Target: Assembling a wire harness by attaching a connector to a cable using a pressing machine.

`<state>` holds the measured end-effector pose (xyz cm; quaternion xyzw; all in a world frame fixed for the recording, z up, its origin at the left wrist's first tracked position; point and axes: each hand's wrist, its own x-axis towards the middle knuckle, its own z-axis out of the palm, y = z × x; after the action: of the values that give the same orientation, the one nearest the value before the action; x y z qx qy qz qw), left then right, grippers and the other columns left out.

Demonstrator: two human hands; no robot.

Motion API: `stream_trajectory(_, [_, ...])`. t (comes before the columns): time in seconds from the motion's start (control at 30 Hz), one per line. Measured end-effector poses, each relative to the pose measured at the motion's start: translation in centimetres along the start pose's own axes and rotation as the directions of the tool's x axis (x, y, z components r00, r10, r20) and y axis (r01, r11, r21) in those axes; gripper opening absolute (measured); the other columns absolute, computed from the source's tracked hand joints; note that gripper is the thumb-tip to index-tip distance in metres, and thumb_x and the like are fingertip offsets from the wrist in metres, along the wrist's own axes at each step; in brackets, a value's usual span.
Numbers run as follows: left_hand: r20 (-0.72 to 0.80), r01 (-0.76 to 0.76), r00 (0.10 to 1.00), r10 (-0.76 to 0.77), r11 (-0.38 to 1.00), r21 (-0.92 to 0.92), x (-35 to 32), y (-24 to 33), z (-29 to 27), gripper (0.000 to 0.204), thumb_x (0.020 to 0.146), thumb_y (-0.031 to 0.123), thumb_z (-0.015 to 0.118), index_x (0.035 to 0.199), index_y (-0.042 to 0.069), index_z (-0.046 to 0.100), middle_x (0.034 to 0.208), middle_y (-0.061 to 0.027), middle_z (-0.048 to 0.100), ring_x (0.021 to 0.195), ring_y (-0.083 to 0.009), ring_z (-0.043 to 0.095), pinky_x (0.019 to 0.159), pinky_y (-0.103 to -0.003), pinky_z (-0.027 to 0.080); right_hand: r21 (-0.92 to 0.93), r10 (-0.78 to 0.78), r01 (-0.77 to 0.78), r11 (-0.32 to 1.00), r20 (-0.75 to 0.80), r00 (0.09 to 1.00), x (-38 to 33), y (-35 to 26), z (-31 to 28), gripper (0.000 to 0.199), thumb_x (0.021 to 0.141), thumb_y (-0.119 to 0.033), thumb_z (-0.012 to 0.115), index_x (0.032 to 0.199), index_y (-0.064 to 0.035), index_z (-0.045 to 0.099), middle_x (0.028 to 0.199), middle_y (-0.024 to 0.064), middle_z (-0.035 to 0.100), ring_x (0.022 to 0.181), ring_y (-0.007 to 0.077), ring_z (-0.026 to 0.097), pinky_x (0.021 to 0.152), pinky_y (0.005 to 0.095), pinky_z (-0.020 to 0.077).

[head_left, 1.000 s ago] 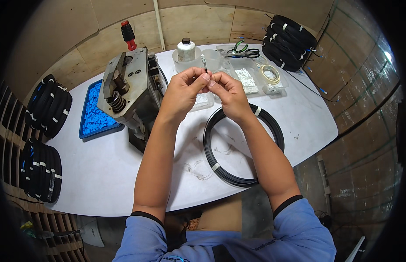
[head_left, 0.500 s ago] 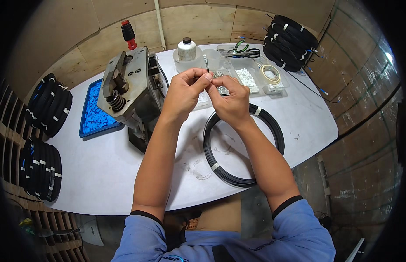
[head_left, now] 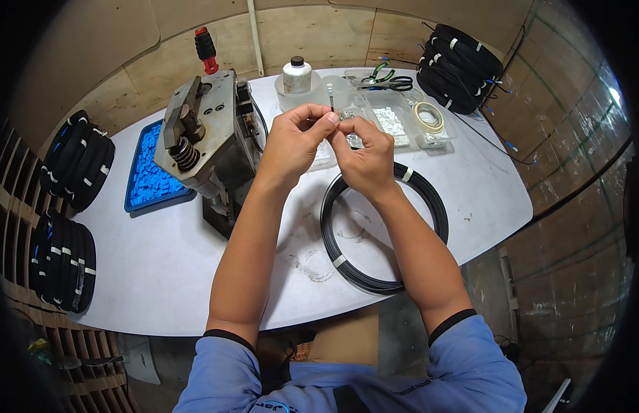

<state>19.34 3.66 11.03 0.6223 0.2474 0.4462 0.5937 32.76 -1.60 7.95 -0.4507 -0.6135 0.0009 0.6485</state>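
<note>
Both my hands meet above the middle of the white table. Between thumb and fingers, my left hand [head_left: 297,141] pinches a thin black cable end [head_left: 331,96] that stands upright, with a pale metal-looking tip. My right hand [head_left: 365,153] is closed against the left fingertips, pinching the same cable just below. The fingers hide most of the held part. Below my right forearm lies a coil of black cable [head_left: 440,206], bound with white tape bands. Beyond the hands sit a clear tray of small metal parts [head_left: 350,118] and a tray of small white pieces [head_left: 388,120].
On the left stands a metal press [head_left: 213,131] beside a blue tray of blue connectors [head_left: 151,168]. Farther back are a white bottle [head_left: 297,76], scissors [head_left: 400,83], green-handled pliers [head_left: 380,72] and a tape roll [head_left: 428,117]. Taped black cable coils [head_left: 459,69] are stacked at the right rear.
The hands stay together in almost the same place, with the cable end still pinched. The whole view has shifted very slightly.
</note>
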Motion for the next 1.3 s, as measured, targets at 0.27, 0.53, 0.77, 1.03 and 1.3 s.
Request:
stream_trajectory(0.27, [0.018,-0.027,0.999,0.027,1.000,-0.011,-0.02,-0.10,-0.08,0.021,0.094,0.017,0.070,0.104,-0.001,0.067,0.094,-0.0044,0.068,0.084,-0.0099,0.062,0.080,-0.026,0.051,0.010,0.015,-0.015,1.000,0.005,1.000,0.01,-0.06,-0.02,0.004,0.080,-0.005,0.071,0.082,-0.0042,0.067,0.077,0.0093,0.070,0.071,0.0252,0.067,0.073,0.0352,0.0493])
stream_trajectory(0.53, [0.012,-0.007,1.000,0.008,0.998,-0.066,-0.05,0.15,0.22,0.019,0.095,0.017,0.069,0.105,0.000,0.067,0.095,-0.0031,0.067,0.084,-0.0090,0.059,0.079,-0.024,0.048,0.033,0.025,-0.026,0.999,0.007,1.000,-0.11,0.50,0.00,0.004,0.081,-0.005,0.071,0.082,-0.0038,0.067,0.078,0.0097,0.070,0.073,0.0250,0.067,0.070,0.0360,0.0514])
stream_trajectory(0.77, [0.011,-0.008,1.000,0.009,0.997,-0.080,-0.07,0.40,-0.12,0.018,0.095,0.016,0.069,0.105,0.003,0.065,0.090,-0.0003,0.064,0.082,-0.0080,0.057,0.078,-0.024,0.047,0.042,0.025,-0.025,0.999,0.004,1.000,-0.11,0.12,0.18,0.005,0.081,-0.005,0.072,0.084,-0.0037,0.068,0.078,0.0097,0.070,0.073,0.0243,0.068,0.069,0.0356,0.0520])
stream_trajectory(1.03, [0.013,-0.008,1.000,0.009,0.997,-0.072,0.11,0.25,-0.40,0.014,0.095,0.016,0.067,0.104,0.005,0.065,0.093,0.0008,0.064,0.085,-0.0083,0.059,0.081,-0.027,0.048,0.079,0.065,-0.065,0.995,0.011,0.998,-0.11,0.07,0.29,0.011,0.088,-0.012,0.074,0.088,-0.0018,0.071,0.080,0.0110,0.072,0.073,0.0210,0.070,0.066,0.0330,0.0532])
stream_trajectory(1.3, [0.002,0.007,1.000,-0.007,0.997,-0.072,-0.02,0.41,-0.33,0.013,0.095,0.016,0.067,0.102,0.006,0.066,0.095,0.0011,0.064,0.087,-0.0088,0.059,0.083,-0.028,0.048,0.134,0.106,-0.108,0.985,0.022,0.994,-0.25,0.17,0.49,0.008,0.087,-0.009,0.072,0.089,-0.0017,0.071,0.077,0.0097,0.072,0.071,0.0169,0.070,0.066,0.0311,0.0541])
